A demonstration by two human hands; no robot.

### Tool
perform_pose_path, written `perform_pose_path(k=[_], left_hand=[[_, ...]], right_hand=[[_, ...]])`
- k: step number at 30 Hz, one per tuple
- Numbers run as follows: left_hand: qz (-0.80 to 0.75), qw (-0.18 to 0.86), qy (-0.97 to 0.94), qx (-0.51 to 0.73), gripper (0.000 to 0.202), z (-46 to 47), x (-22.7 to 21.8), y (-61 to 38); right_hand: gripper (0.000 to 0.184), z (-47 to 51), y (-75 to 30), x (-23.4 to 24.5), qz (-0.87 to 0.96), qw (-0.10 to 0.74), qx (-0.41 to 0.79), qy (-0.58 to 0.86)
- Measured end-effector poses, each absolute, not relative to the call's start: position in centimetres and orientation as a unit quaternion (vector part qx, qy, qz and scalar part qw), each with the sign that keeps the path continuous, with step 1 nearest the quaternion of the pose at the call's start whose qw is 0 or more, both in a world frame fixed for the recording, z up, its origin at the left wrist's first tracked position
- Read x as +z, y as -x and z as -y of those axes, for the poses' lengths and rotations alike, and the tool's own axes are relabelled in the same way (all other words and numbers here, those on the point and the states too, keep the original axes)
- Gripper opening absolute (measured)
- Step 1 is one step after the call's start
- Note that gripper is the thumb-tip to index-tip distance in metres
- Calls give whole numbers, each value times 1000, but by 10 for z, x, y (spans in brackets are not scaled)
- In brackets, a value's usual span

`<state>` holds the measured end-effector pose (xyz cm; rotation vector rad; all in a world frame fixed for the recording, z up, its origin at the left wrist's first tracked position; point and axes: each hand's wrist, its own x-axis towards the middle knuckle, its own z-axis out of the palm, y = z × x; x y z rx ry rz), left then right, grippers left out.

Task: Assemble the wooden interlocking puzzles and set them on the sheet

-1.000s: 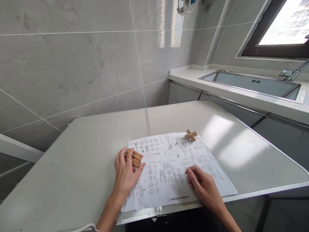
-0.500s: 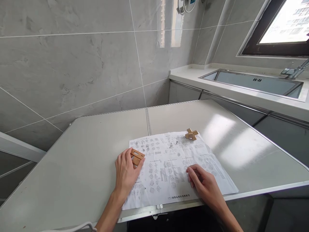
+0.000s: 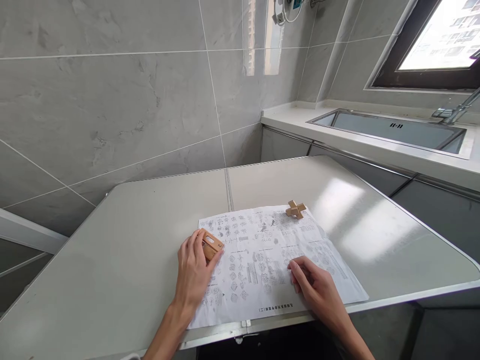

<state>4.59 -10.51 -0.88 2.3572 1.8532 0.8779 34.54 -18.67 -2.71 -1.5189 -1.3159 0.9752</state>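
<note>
My left hand (image 3: pixel 193 265) is closed around a wooden puzzle block (image 3: pixel 213 243) at the left edge of a printed sheet. This block has an oblong slot and a dark figure 2 on its upper face; my fingers and thumb hide part of it. On the sheet's right half rests my right hand (image 3: pixel 313 282), its fingers loosely curled with nothing visible in them. A cross-shaped wooden puzzle (image 3: pixel 295 209) of interlocked sticks stands by the sheet's far right corner. Rows of small diagrams and text cover the creased paper sheet (image 3: pixel 243 300).
The pale folding table (image 3: pixel 131 260) has a seam across its middle and a metal edge at the front. Behind it rises a grey tiled wall (image 3: pixel 112 110). A counter with a sink (image 3: pixel 393 132) and a faucet (image 3: pixel 453 114) runs along the right, below a window (image 3: pixel 438 37).
In my left hand the puzzle block has tipped slightly, its slotted face turning more toward me. My right hand stays put on the sheet. The whole view has shifted a little.
</note>
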Motion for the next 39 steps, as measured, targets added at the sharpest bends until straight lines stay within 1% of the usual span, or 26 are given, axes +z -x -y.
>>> perform_pose_path(k=[4, 7, 11, 15, 19, 25, 28, 30, 32, 36, 39], left_hand=[[-535, 65, -799, 266, 68, 110, 0, -65], [-452, 127, -850, 239, 77, 110, 1, -90], [-334, 149, -904, 223, 84, 104, -3, -122], [-262, 160, -930, 204, 86, 94, -6, -138], [-240, 191, -929, 208, 88, 88, -8, -140], [-223, 224, -924, 213, 85, 84, -10, -137], [-234, 228, -917, 228, 94, 82, -10, -132], [-251, 225, -913, 231, 102, 80, -9, -127], [-266, 227, -909, 225, 105, 79, -9, -122], [-258, 226, -913, 221, 98, 77, -9, -118], [-243, 228, -914, 230, 93, 77, -8, -119]], right_hand=[[46, 186, -345, -28, 533, 434, 394, 611], [46, 186, -345, -28, 532, 433, 388, 616], [45, 185, -345, -30, 528, 437, 391, 614], [45, 185, -345, -32, 525, 437, 394, 615], [47, 185, -345, -30, 530, 431, 386, 620], [49, 185, -345, -28, 535, 430, 369, 627], [47, 185, -344, -27, 540, 424, 365, 628], [44, 186, -343, -26, 547, 421, 353, 632], [40, 186, -343, -26, 558, 416, 333, 636], [26, 185, -341, -29, 613, 409, 275, 617], [23, 183, -341, -34, 641, 400, 231, 614]])
